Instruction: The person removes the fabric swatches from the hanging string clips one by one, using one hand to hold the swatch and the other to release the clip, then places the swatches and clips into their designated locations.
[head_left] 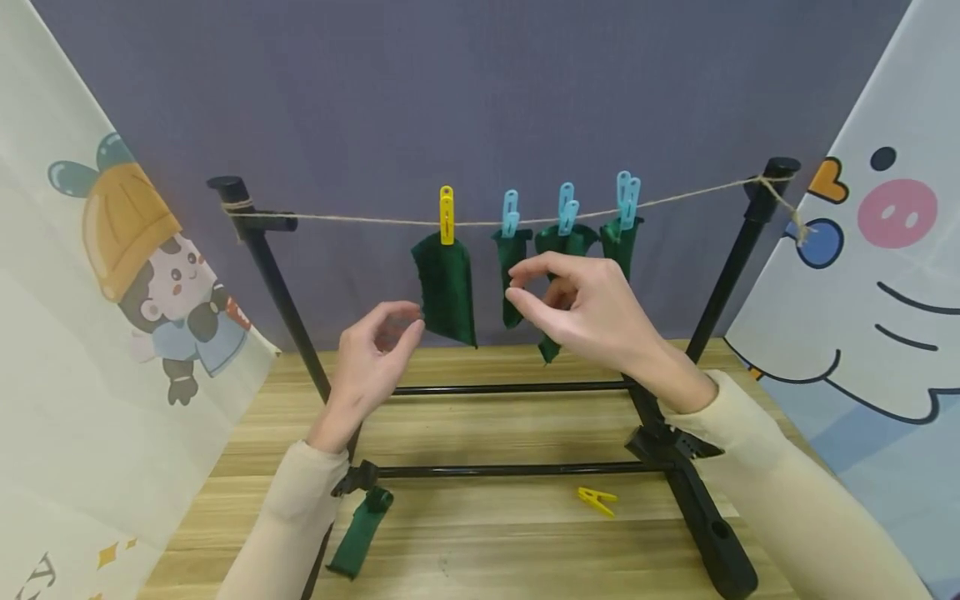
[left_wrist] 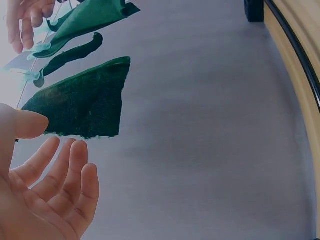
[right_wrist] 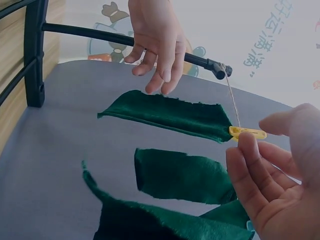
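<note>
On the twine [head_left: 337,218], left of the other hung items, a green cloth panel [head_left: 446,292] hangs from its upper edge, clamped by an upright yellow clothespin [head_left: 447,215]. The left hand [head_left: 367,354] is located beside the panel's left edge, thumb and fingers apart and bent slightly; contact between fingertips and cloth cannot be determined. The right hand [head_left: 600,312] is positioned to the right of the panel, in front of the adjacent cloths, with a gap between thumb and index fingertip. To the right of the panel, light-blue clothespins [head_left: 567,218] secure three further green cloths [head_left: 512,250] to the same twine; the right hand partly covers these cloths. The twine is tied at its ends to the left post [head_left: 277,283] and the right post [head_left: 731,267] of a black frame. Two horizontal crossbars [head_left: 517,470] connect the frame's sides at a lower level. On the wood-grain table [head_left: 487,554] lie a loose yellow clothespin [head_left: 597,500], near the front crossbar, and a loose green cloth [head_left: 360,537], near the frame's left side. A grey backdrop [head_left: 480,100] stands behind the frame, between printed cartoon panels at left and right.
</note>
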